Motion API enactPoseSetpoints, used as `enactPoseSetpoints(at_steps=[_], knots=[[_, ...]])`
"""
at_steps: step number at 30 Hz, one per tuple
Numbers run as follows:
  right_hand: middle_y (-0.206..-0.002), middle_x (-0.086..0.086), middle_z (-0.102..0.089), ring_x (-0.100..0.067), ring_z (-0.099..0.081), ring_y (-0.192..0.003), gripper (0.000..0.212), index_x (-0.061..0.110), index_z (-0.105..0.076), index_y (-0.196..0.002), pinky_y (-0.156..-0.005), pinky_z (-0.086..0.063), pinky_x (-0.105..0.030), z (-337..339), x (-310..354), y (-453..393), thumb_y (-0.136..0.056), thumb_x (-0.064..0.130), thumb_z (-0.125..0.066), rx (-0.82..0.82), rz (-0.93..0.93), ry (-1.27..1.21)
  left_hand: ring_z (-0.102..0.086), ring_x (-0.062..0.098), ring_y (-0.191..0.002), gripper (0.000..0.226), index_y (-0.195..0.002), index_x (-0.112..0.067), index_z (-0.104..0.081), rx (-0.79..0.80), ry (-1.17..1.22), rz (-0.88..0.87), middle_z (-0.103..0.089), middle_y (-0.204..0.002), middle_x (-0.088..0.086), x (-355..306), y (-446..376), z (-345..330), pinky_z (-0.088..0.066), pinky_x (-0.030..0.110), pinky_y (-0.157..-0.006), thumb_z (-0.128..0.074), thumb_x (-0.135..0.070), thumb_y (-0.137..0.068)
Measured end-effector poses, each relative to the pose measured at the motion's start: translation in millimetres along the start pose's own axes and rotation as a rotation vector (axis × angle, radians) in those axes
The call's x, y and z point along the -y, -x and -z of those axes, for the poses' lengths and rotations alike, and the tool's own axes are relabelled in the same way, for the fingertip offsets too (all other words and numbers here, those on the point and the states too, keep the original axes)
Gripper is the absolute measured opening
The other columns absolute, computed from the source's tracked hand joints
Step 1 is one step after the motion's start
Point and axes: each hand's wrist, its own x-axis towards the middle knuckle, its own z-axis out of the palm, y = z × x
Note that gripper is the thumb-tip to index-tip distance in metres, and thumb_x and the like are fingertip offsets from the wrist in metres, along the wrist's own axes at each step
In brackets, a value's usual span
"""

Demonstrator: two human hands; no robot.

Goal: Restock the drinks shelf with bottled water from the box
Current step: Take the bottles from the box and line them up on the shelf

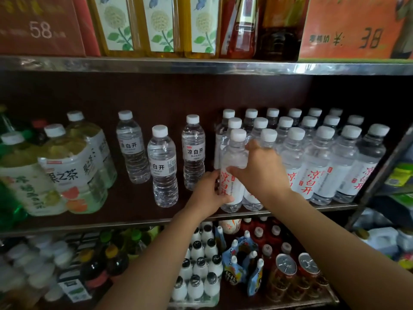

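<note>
your left hand (209, 191) and right hand (260, 168) both grip one water bottle (233, 175) on the shelf (134, 206); its label is half hidden, and the lower shelf's left side is blurred.

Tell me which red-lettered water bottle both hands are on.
The front-row bottle at the block's left end; left hand holds its base, right hand its middle.

My left hand (209, 191) and right hand (261, 168) hold one water bottle (233, 159) upright on the shelf (134, 204), packed rows (324, 157) right of my grip.
</note>
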Motion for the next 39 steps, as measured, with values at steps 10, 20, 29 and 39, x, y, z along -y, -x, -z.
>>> enactPoseSetpoints(at_steps=[10,20,29,39], knots=[[-0.077,0.003,-0.05,-0.028,-0.058,-0.076,0.051,0.019,-0.031,-0.099,-0.059,-0.034,-0.029,-7,14,29,-0.08,0.037,-0.074,-0.084,-0.003,-0.181,-0.044,0.015,-0.129,0.091,-0.15,-0.016,-0.025,-0.058,-0.131,0.124,-0.042,-0.144,0.005,12,56,19,-0.037,0.026,-0.107,-0.076,-0.031,-0.077],[-0.081,0.003,-0.064,-0.013,-0.062,-0.074,0.033,0.019,-0.055,-0.099,-0.066,-0.051,-0.027,-29,41,93,-0.079,0.037,-0.074,0.095,0.028,-0.436,-0.059,0.011,-0.105,0.055,-0.129,-0.018,-0.053,-0.126,0.002,0.287,-0.058,-0.113,-0.006,45,150,60,-0.051,0.027,-0.085,-0.076,-0.028,-0.079],[-0.091,0.005,-0.063,-0.011,-0.063,-0.083,0.037,0.017,-0.058,-0.109,-0.071,-0.051,-0.026,-107,25,214,-0.082,0.038,-0.073,0.4,-0.134,-0.535,-0.06,0.011,-0.1,0.052,-0.126,-0.016,-0.055,-0.103,0.074,0.475,-0.06,-0.11,-0.005,138,251,24,-0.05,0.027,-0.082,-0.075,-0.025,-0.079],[-0.09,0.002,-0.07,-0.013,-0.066,-0.087,0.039,0.017,-0.061,-0.106,-0.079,-0.054,-0.029,-262,-10,392,-0.077,0.038,-0.077,0.669,-0.355,-0.572,-0.054,0.017,-0.114,0.06,-0.131,-0.016,-0.05,-0.072,0.148,0.754,-0.054,-0.127,0.0,314,380,-60,-0.047,0.03,-0.089,-0.077,-0.021,-0.078]])
